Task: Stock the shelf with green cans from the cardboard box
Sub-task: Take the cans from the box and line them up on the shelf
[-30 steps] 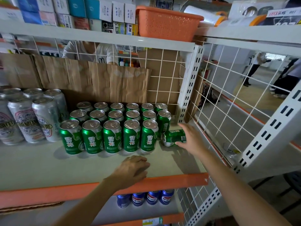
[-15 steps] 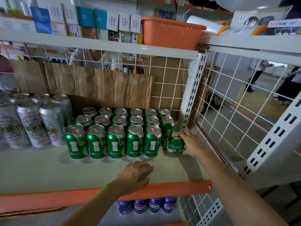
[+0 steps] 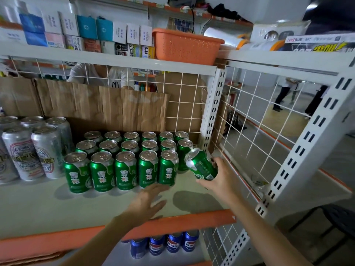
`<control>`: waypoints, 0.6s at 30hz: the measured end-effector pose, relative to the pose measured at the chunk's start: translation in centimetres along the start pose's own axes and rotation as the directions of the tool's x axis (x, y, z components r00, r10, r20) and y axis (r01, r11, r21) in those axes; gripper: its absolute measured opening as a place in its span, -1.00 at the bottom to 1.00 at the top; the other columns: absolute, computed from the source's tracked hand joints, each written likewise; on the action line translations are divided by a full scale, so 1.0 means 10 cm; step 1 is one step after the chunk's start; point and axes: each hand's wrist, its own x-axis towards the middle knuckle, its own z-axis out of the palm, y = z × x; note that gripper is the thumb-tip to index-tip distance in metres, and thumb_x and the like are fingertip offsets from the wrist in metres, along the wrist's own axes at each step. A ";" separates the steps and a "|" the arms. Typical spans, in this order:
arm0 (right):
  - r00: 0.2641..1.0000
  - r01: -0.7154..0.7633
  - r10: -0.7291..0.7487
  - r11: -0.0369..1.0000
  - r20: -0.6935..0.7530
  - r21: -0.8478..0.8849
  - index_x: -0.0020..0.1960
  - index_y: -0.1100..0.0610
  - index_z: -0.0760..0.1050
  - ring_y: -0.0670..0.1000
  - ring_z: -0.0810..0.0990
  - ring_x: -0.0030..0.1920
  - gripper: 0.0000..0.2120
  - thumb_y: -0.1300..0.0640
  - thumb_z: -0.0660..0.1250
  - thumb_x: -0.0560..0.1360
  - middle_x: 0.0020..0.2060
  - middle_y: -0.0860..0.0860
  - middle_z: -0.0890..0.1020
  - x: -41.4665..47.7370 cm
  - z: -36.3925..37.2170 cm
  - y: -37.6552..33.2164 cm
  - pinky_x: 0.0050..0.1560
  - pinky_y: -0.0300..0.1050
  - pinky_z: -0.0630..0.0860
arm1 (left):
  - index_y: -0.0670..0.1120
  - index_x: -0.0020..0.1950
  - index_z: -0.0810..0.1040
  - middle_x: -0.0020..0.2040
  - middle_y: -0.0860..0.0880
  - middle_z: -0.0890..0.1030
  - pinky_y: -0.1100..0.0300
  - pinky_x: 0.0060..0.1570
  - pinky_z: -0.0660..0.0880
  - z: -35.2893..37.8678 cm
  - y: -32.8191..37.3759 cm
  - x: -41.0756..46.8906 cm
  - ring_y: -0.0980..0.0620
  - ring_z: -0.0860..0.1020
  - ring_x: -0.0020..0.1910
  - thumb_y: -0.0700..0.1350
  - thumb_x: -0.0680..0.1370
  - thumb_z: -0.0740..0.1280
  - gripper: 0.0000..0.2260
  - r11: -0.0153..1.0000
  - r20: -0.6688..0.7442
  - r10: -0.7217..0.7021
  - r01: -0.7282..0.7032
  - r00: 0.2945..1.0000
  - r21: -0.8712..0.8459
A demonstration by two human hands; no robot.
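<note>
Shelf (image 3: 38, 204), centre frame: right hand (image 3: 222, 179) is clamping fingers round tilted green can (image 3: 201, 166), just right of standing rows (image 3: 123, 169); left hand (image 3: 148, 200) is hovering, fingers apart. Uprighting it before release is looking wise.

Tilted green can (image 3: 201, 164) held beside upright green cans (image 3: 123, 169) on shelf (image 3: 57, 204).

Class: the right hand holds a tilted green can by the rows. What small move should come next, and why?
Probably tip the green metal drink can upright and set it at the front row's right end. The right hand grips it tilted there, and the front row counts five standing green cans, the rows behind six.
</note>
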 end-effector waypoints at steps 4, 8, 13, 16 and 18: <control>0.999 -0.009 0.011 0.999 -0.042 0.048 0.16 0.06 0.39 -0.11 0.48 -0.12 -0.36 -0.12 0.56 0.21 -0.05 -0.08 0.51 -0.22 -0.14 -0.30 -0.33 -0.46 0.28 | 0.25 0.28 0.31 0.25 0.28 0.41 0.45 0.17 0.31 -0.23 0.43 0.11 0.39 0.38 0.21 0.41 0.34 0.20 -0.45 0.961 -0.164 -0.045 -0.002 0.985 -0.278; 0.997 0.018 -0.007 0.990 -0.077 0.143 0.14 0.05 0.42 -0.11 0.51 -0.14 -0.33 -0.23 0.53 0.16 -0.06 -0.08 0.53 -0.35 -0.13 -0.56 -0.29 -0.42 0.34 | 0.09 0.40 0.31 0.31 0.19 0.42 0.39 0.17 0.39 -0.38 0.75 0.21 0.34 0.39 0.26 0.20 0.34 0.36 -0.34 0.835 -0.212 -0.079 -0.051 0.974 -0.547; 0.992 0.004 0.014 0.990 -0.127 0.142 0.13 0.03 0.44 -0.08 0.57 -0.12 -0.25 -0.41 0.33 0.09 -0.07 -0.11 0.54 -0.43 -0.07 -0.83 -0.21 -0.14 0.51 | 0.03 0.38 0.36 0.25 0.06 0.52 0.26 0.15 0.49 -0.50 0.96 0.28 0.15 0.50 0.22 0.11 0.33 0.43 -0.36 0.705 -0.224 -0.116 -0.078 0.968 -0.705; 0.994 -0.014 0.033 0.985 -0.108 0.175 0.12 -0.03 0.40 -0.11 0.56 -0.10 -0.25 -0.45 0.24 0.07 -0.05 -0.15 0.52 -0.45 -0.05 -0.91 -0.15 -0.05 0.55 | 0.01 0.28 0.46 0.15 -0.06 0.61 -0.01 0.19 0.49 -0.53 0.95 0.32 -0.04 0.58 0.15 0.15 0.28 0.45 -0.39 0.664 -0.260 -0.181 -0.077 0.949 -0.744; 0.995 -0.001 0.018 0.986 -0.099 0.169 0.13 -0.02 0.38 -0.11 0.55 -0.09 -0.24 -0.47 0.22 0.08 -0.05 -0.15 0.52 -0.44 -0.05 -0.93 -0.14 -0.05 0.55 | -0.01 0.23 0.51 0.09 -0.09 0.64 -0.01 0.15 0.52 -0.56 0.94 0.32 -0.07 0.61 0.09 0.15 0.25 0.45 -0.41 0.657 -0.270 -0.207 -0.071 0.940 -0.751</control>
